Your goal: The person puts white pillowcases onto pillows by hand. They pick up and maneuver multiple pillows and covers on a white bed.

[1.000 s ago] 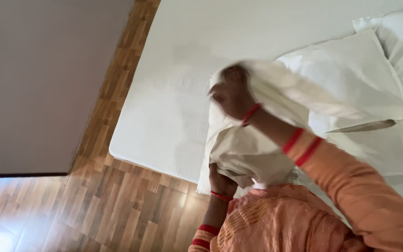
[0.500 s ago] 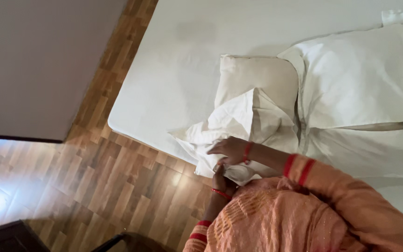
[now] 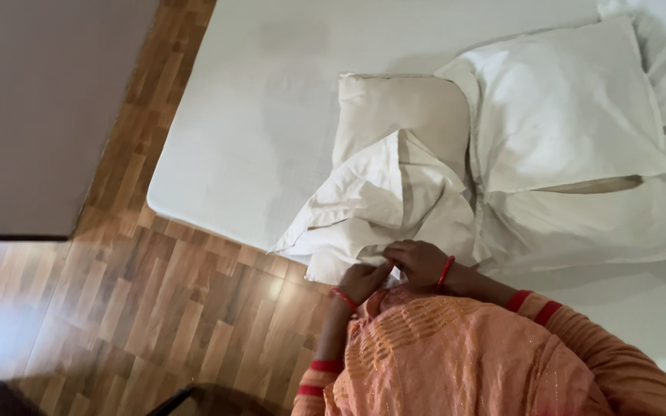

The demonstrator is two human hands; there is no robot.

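Here, both hands meet at the near edge of the white mattress (image 3: 271,131), at about six o'clock in the view. The left hand (image 3: 360,281), with a red bangle at the wrist, has its fingers pinched together on a fold of the rumpled white cotton pillowcase (image 3: 383,200). The right hand (image 3: 419,262), also in a red bangle, lies just beside it at three o'clock of the left, fingers curled down and gripping the same cloth at its lower hem. The two hands touch or nearly touch; the fingertips are partly buried in the fabric.

The pillowcase is bunched in loose folds and drawn partway over the cream bare pillow (image 3: 402,108), whose uncovered upper half sticks out toward twelve o'clock. The pillow lies flat on the mattress, with its lower end overhanging the mattress edge toward the hands.

Just beside it, at three o'clock, two plump white cased pillows (image 3: 564,115) lie stacked, the top one touching the bare pillow's right side. Orange patterned sleeves (image 3: 456,354) with red cuffs fill the frame from five to six o'clock. The brown wood-plank floor (image 3: 140,308) runs from seven to eleven o'clock, with a plain grey wall panel (image 3: 32,108) at ten o'clock.
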